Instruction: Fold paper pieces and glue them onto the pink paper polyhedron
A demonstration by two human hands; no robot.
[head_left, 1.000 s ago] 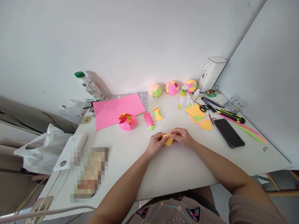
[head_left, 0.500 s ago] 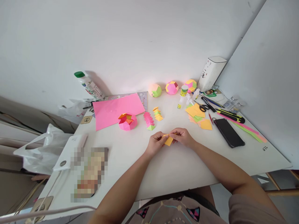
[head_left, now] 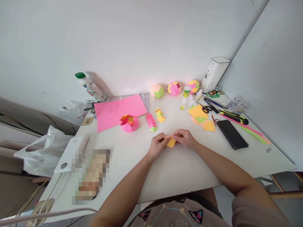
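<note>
Almost nothing has moved since a second ago; both hands stay where they were. In the head view, the left hand (head_left: 158,145) and the right hand (head_left: 187,138) each pinch the orange paper (head_left: 170,142) tight between their fingertips. The paper is low over the table (head_left: 180,170), right of the pink paper bowl (head_left: 129,123) and nearer the person. The bowl's open top shows orange and red folds inside. A small bottle (head_left: 186,92) stands well to the bowl's right.

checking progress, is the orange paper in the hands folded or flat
Folded: the orange paper hangs as a small pointed flap, pinched between left hand and right hand.
</note>
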